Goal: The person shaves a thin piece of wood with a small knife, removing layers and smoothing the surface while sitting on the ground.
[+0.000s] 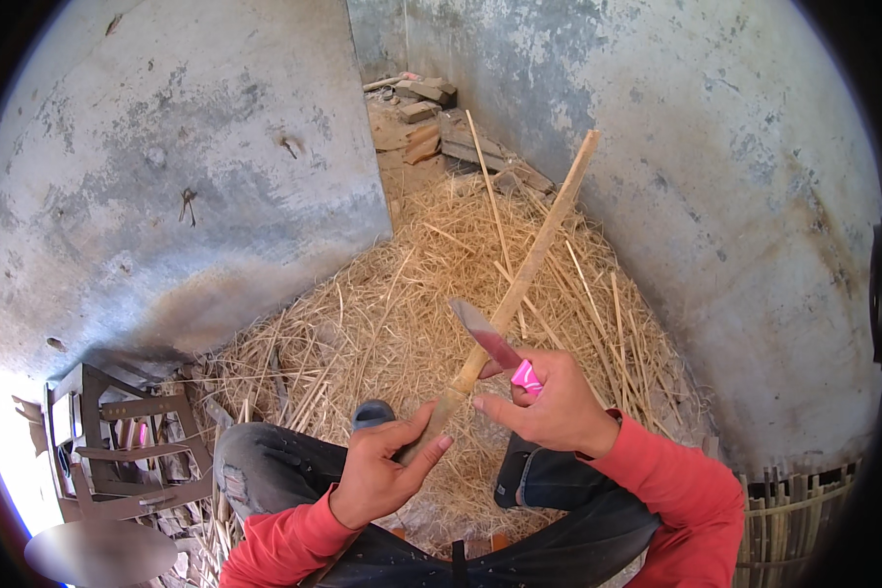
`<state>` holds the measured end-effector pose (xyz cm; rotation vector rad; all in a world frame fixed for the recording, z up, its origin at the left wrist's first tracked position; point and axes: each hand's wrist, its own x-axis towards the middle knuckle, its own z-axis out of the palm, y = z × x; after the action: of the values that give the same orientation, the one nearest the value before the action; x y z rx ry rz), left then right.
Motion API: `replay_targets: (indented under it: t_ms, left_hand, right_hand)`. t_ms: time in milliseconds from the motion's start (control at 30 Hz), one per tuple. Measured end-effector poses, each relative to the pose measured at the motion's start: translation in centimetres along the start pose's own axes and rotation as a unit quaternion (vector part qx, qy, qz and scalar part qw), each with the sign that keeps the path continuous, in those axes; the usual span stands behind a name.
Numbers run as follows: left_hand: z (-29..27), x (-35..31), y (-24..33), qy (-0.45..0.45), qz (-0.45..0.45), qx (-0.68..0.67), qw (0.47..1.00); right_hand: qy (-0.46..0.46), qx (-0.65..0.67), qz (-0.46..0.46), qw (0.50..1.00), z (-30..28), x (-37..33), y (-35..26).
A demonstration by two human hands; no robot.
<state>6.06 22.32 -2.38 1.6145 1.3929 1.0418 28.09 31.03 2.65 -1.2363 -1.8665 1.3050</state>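
Red sleeves [681, 490] and dark trousers [289, 461] lie nearest, behind both hands. The left hand [390, 463] is closed around the near end of a stick [534, 257], thumb laid along it. Just beyond, the right hand [554, 402] grips a pink-handled knife [497, 347], its blade crossing the stick; whether the edge bites cannot be told. A slip along the stick could bring the blade onto the left hand or a leg, likely from too much force or a loose hold; the right thumb, close to the stick, could be nicked too. The stick looks long, straight and pale tan, browner near the left hand, with a joint-like ring just ahead of it. It slants away over a heap of shavings [416, 304]. Farthest from the hands are bricks [419, 111] beside grey, peeling walls [696, 147].
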Motion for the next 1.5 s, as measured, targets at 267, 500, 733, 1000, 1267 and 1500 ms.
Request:
replay_targets:
  t_ms: [267,500,733,1000,1267,1500]
  left_hand:
    - [0.0,-0.1,0.1,-0.012,-0.012,-0.009,1.000]
    - [0.5,-0.2,-0.1,-0.016,0.024,-0.021,0.999]
    - [-0.7,0.2,-0.6,0.026,-0.045,-0.042,0.998]
    - [-2.9,0.9,0.8,-0.029,-0.175,-0.279,0.944]
    - [-2.2,0.4,0.0,-0.095,-0.175,-0.283,0.938]
    - [-1.2,0.2,-0.3,-0.072,-0.148,-0.249,0.955]
  right_hand:
    - [0.016,0.008,-0.055,0.998,0.5,0.1,1.5]
    - [-0.001,0.011,-0.054,0.998,0.2,0.0,1.0]
    - [-0.152,-0.021,-0.145,0.978,0.8,-0.6,2.5]
    - [-0.078,-0.036,-0.019,0.996,0.1,0.3,1.6]
    - [0.034,0.025,-0.064,0.997,0.8,0.5,2.2]
    - [0.038,-0.036,-0.083,0.995,0.6,0.0,0.4]
